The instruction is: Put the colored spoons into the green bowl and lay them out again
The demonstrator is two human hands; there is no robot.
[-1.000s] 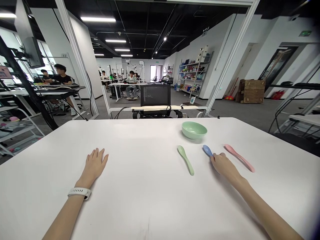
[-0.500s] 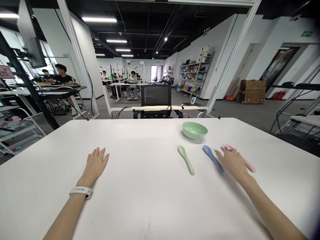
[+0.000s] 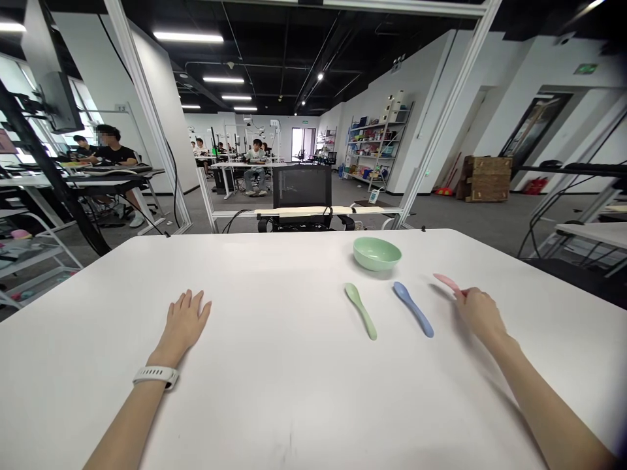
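Observation:
My right hand [image 3: 482,314] is closed on a pink spoon [image 3: 445,282], whose bowl end points up and left, raised off the table; its handle is hidden by the fingers. To the left of that hand lies a blue spoon [image 3: 414,309], and farther left a green spoon [image 3: 361,311], both flat on the white table. Behind them stands a green bowl [image 3: 377,254], upright. My left hand [image 3: 185,323] rests palm down on the table's left part, fingers spread, holding nothing; a light watch band circles its wrist.
The white table [image 3: 274,365] fills the foreground. Beyond its far edge are a metal frame and a black chair [image 3: 302,189]. A trolley [image 3: 36,251] stands off to the left. People sit at desks in the background.
My right hand has moved from above the blue and pink spoons slightly right, closed on the pink spoon and tilted it off the table. My left hand stays in place.

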